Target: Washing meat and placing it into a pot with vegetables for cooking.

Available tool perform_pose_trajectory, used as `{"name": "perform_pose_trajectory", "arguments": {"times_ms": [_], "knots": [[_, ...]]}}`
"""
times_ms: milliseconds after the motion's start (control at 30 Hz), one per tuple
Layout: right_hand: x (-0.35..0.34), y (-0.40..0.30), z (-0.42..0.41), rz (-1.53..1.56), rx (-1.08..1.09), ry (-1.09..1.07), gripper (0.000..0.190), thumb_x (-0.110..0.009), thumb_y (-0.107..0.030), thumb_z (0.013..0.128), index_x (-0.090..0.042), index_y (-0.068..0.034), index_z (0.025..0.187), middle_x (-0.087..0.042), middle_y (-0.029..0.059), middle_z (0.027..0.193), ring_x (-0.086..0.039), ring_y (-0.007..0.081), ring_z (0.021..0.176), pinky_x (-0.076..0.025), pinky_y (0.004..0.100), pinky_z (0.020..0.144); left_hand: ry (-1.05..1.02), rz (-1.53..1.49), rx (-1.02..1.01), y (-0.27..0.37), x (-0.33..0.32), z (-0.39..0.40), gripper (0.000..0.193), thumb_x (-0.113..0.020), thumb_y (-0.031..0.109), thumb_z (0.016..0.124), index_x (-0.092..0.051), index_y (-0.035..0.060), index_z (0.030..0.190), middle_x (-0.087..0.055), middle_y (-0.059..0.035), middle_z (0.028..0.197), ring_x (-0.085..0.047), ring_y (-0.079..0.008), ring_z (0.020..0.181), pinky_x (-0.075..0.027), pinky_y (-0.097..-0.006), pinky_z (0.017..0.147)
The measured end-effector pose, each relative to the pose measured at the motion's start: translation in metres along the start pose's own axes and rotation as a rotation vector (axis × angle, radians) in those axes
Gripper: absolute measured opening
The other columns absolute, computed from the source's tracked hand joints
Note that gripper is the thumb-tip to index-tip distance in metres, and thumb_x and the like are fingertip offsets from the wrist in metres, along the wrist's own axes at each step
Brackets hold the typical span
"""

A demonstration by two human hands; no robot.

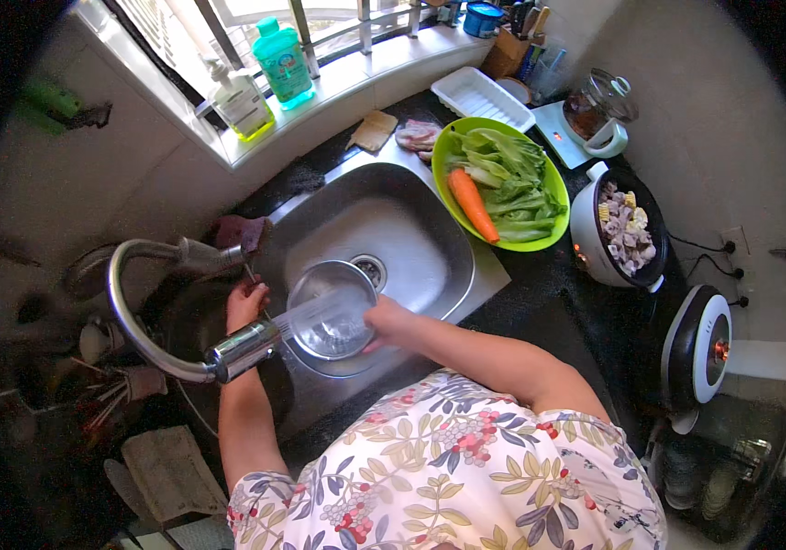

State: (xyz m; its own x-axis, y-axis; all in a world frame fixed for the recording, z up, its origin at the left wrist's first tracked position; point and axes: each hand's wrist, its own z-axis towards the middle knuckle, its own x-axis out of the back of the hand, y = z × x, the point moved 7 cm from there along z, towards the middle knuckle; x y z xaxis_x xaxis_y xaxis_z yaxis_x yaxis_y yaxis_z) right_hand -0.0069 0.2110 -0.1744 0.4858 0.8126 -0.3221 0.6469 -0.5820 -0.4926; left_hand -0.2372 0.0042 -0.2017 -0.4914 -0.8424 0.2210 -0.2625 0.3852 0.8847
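My right hand (387, 323) grips the rim of a round stainless steel bowl (330, 275), tilted over the near part of the steel sink (393, 206). Water sprays into the bowl from the chrome head of a gooseneck faucet (245, 352). Clear water covers the bowl's bottom. Left of the bowl, behind the faucet head, my left hand (248, 302) has its fingers on the thin faucet lever (248, 271). The sink drain (369, 269) is partly covered by the bowl.
A green basin (558, 234) with leafy greens (510, 172) and a carrot (473, 205) stands right of the sink. Beyond are a white tray (482, 100), a pot (589, 227) of meat and corn, a glass kettle (599, 103) and a rice cooker (699, 350). Bottles (283, 65) line the windowsill.
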Motion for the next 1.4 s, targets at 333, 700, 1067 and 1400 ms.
{"name": "perform_pose_trajectory", "arguments": {"times_ms": [333, 700, 1067, 1400], "knots": [[-0.004, -0.002, -0.001, 0.020, 0.055, -0.070, 0.034, -0.048, 0.002, 0.076, -0.047, 0.009, 0.109, -0.061, 0.0211, 0.084, -0.065, 0.0350, 0.063, -0.057, 0.0441, 0.047, 0.010, -0.052, 0.006, 0.000, -0.003, -0.002, 0.029, -0.062, 0.011, 0.082, -0.056, 0.0030, 0.108, -0.061, -0.0049, 0.087, -0.057, -0.0112, 0.072, -0.048, -0.0230, 0.060], [0.000, 0.004, 0.010, -0.043, 0.039, -0.067, 0.042, -0.044, 0.004, 0.073, -0.043, 0.005, 0.114, -0.060, 0.0225, 0.083, -0.064, 0.0355, 0.063, -0.057, 0.0444, 0.047, 0.019, -0.091, 0.073, -0.001, -0.004, -0.002, 0.026, -0.060, 0.011, 0.083, -0.055, 0.0036, 0.108, -0.061, -0.0039, 0.087, -0.057, -0.0104, 0.071, -0.047, -0.0223, 0.060], [-0.001, 0.005, 0.006, -0.023, 0.001, -0.069, 0.044, -0.047, 0.004, 0.073, -0.041, 0.002, 0.117, -0.060, 0.0222, 0.088, -0.065, 0.0361, 0.067, -0.058, 0.0469, 0.051, 0.006, -0.082, 0.057, -0.002, -0.004, -0.002, 0.027, -0.059, 0.009, 0.084, -0.055, 0.0013, 0.109, -0.061, -0.0058, 0.089, -0.058, -0.0115, 0.075, -0.048, -0.0230, 0.061], [0.001, 0.011, 0.011, 0.012, -0.023, -0.096, 0.050, -0.046, 0.005, 0.072, -0.035, 0.000, 0.121, -0.056, 0.0234, 0.095, -0.064, 0.0397, 0.072, -0.058, 0.0505, 0.054, 0.006, -0.060, 0.038, 0.004, -0.006, -0.004, 0.026, -0.059, 0.009, 0.083, -0.055, 0.0006, 0.107, -0.061, -0.0064, 0.087, -0.058, -0.0117, 0.071, -0.048, -0.0240, 0.060]]}}
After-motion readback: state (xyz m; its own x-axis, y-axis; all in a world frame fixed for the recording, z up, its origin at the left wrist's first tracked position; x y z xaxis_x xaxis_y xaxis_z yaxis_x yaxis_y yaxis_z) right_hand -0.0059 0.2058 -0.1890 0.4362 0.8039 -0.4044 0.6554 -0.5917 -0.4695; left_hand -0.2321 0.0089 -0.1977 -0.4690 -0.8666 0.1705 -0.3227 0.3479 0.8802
